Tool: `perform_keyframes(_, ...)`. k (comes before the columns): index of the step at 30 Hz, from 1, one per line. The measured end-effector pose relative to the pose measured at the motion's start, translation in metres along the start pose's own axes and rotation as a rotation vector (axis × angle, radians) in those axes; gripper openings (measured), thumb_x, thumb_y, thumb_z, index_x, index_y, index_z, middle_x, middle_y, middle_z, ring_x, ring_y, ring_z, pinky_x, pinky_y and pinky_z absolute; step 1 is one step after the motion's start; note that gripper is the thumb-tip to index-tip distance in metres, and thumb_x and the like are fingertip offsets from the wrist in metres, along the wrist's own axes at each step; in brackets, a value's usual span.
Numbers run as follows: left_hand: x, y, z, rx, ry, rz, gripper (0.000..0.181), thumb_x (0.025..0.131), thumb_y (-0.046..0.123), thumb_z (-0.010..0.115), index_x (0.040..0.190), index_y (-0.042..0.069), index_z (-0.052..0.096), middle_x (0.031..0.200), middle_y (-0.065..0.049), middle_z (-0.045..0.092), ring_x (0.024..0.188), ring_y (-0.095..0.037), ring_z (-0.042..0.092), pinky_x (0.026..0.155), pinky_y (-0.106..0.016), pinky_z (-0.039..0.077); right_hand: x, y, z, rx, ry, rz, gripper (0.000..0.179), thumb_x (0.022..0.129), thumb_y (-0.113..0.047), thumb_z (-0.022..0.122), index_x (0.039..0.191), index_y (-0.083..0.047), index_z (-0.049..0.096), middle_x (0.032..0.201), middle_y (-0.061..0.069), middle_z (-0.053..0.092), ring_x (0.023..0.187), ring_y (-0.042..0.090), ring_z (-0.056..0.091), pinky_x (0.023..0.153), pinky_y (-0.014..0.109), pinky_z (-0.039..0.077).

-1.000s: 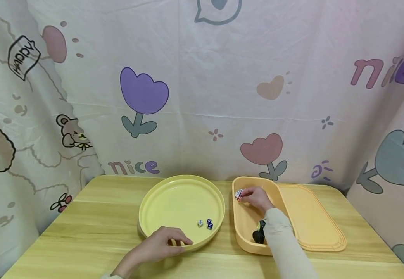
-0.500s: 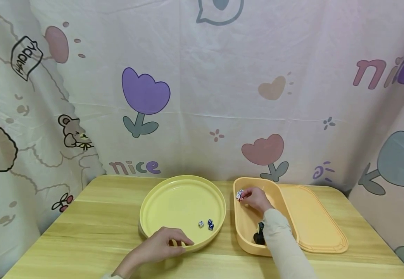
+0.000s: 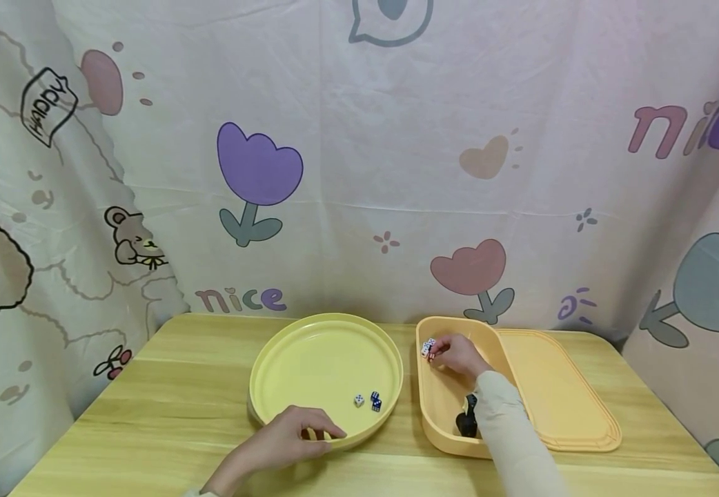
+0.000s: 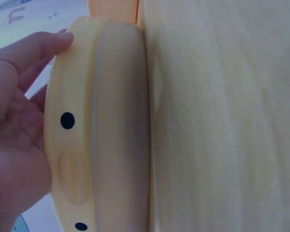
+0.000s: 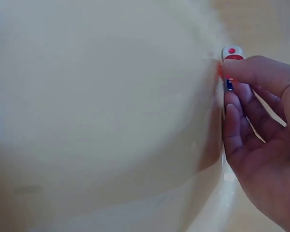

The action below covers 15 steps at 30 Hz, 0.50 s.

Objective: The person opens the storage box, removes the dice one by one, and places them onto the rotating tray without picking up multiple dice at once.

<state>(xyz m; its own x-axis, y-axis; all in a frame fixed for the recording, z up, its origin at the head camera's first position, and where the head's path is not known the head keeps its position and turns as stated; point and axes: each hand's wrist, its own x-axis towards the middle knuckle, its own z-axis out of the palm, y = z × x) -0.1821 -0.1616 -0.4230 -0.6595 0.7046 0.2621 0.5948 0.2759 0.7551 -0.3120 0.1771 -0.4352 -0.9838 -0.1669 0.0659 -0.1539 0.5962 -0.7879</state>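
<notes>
Little white-and-red cube dice (image 3: 426,349) in the far-left corner of a rounded orange plastic tub (image 3: 440,397), right hand (image 3: 460,356) pinching some. Left hand (image 3: 291,436) grips the rim of a round yellow plastic tray (image 3: 322,366) on the wood-grain tabletop (image 3: 179,386). Patterned fabric curtain (image 3: 359,124) says "nice" twice, plus "HAPPY".

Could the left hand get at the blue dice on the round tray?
Probably yes. The left hand is at the near rim of the round tray, and nothing visible blocks its way to the blue dice; the white die sits to their left.
</notes>
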Motion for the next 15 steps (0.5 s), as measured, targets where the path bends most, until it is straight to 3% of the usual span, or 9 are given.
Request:
perform_keyframes(7,0.0,-0.002,0.001,0.013,0.008,0.003,0.018,0.084,0.006,0.062,0.1,0.007,0.069,0.093,0.003,0.065,0.075,-0.001,0.052,0.061,-0.022,0.046,-0.004,-0.011,-0.01,0.058,-0.044,0.015,0.01,0.071,0.005,0.067,0.08,0.005,0.062,0.072,0.004,0.059,0.063,0.013,0.05,0.056,0.025,0.042)
perform_keyframes(15,-0.001,0.002,-0.001,0.021,0.008,-0.015,0.018,0.085,0.013,0.062,0.101,0.014,0.07,0.093,0.01,0.063,0.075,0.0,0.052,0.062,-0.022,0.045,-0.005,-0.025,-0.023,0.027,-0.053,-0.078,0.014,0.073,0.001,0.069,0.084,0.007,0.064,0.076,0.007,0.063,0.068,0.013,0.053,0.063,0.028,0.044)
